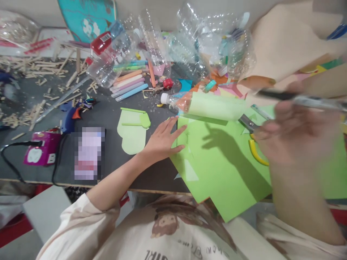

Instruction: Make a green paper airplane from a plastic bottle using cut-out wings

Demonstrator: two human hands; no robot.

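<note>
My left hand [162, 141] lies flat with fingers spread on the left edge of a large green paper sheet [227, 169] on the dark table. My right hand [295, 133], blurred and raised close to the camera, is closed round a dark pen [300, 99] that points left. A plastic bottle wrapped in green paper [206, 105] lies just beyond the sheet. Yellow-handled scissors [255, 144] rest on the sheet below my right hand. A green mitten-shaped cutout [132, 135] lies left of my left hand.
Clear plastic bottles [151, 43] pile up at the back, with pastel markers [130, 85] in front. Wooden sticks [35, 83] litter the left. A blue glue gun [69, 115], a pink device with a black cable [42, 148] and tan paper [287, 39] are near.
</note>
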